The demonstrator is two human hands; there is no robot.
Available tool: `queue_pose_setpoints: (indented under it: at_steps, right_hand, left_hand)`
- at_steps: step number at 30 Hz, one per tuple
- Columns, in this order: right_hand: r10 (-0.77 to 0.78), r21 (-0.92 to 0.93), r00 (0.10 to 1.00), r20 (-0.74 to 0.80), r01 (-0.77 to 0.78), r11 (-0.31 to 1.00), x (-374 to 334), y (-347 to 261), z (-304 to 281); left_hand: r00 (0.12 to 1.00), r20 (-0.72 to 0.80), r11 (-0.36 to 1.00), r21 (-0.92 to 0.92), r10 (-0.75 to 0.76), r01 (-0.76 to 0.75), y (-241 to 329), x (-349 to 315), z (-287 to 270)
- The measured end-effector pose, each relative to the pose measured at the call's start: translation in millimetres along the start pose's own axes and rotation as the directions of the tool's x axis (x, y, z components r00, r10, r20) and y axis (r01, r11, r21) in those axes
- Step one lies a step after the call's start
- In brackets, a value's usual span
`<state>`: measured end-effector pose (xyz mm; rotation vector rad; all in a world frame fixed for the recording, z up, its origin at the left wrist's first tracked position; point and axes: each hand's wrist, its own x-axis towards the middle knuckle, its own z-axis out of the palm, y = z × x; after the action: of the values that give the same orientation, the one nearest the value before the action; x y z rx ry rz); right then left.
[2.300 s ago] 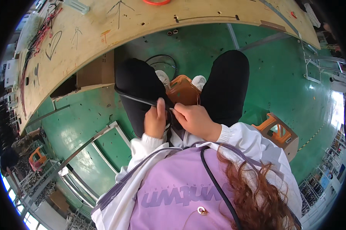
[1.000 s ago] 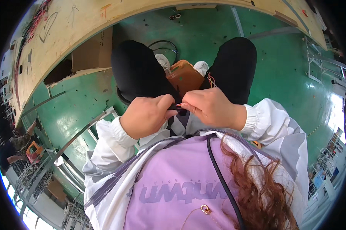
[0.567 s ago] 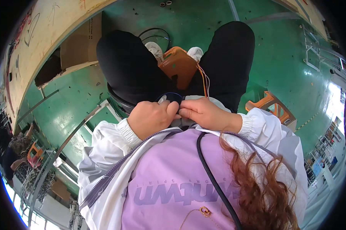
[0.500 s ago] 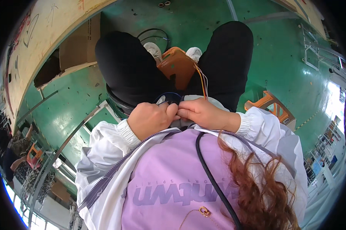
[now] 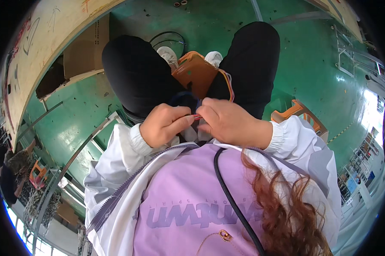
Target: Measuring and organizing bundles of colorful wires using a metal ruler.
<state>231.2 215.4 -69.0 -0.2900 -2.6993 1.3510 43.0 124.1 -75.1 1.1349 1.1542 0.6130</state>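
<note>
My left hand (image 5: 164, 124) is closed in front of my waist, thumb and forefinger pinching a bundle of thin wires (image 5: 196, 117). A short red and pale stretch of the bundle shows in the gap between my hands. My right hand (image 5: 231, 120) is closed on the same wires just to the right, its back turned up and its fingertips partly hidden. Beyond it, loose yellow, orange and pale wires (image 5: 229, 84) arch over my right thigh. A dark blue loop (image 5: 184, 94), blurred, stands above the hands; where it ends is hidden.
An orange plastic stool (image 5: 195, 73) stands between my feet, and another orange stool (image 5: 301, 114) is at the right. At the left are a wooden tabletop (image 5: 43, 51), a cardboard box (image 5: 85, 49) and a metal frame (image 5: 90, 138). A black cable (image 5: 169, 33) lies on the green floor.
My hands have drawn slightly apart, uncovering the red stretch of wires. My right hand has turned over, back upward. The loose wires beyond it now curve more, and the blue loop has risen.
</note>
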Motion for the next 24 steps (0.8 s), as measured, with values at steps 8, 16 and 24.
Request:
queue_pose_setpoints:
  at_steps: [8,16,24]
  right_hand:
    - [-0.441,-0.368,0.897,-0.041,0.397,0.841,7.9,9.4,-22.6]
    - [-0.191,-0.159,0.981,0.023,0.192,0.968,-4.2,1.2,-11.5]
    - [0.03,0.061,0.999,0.03,-0.032,0.998,-19.3,0.2,19.5]
  left_hand:
    - [0.953,0.286,0.992,-0.1,0.098,-0.072,5.9,-6.6,-11.1]
    - [0.958,-0.126,0.783,0.607,0.258,-0.131,-5.1,-25.2,31.4]
    - [0.984,-0.119,0.772,0.635,0.132,-0.027,-13.8,-28.2,51.7]
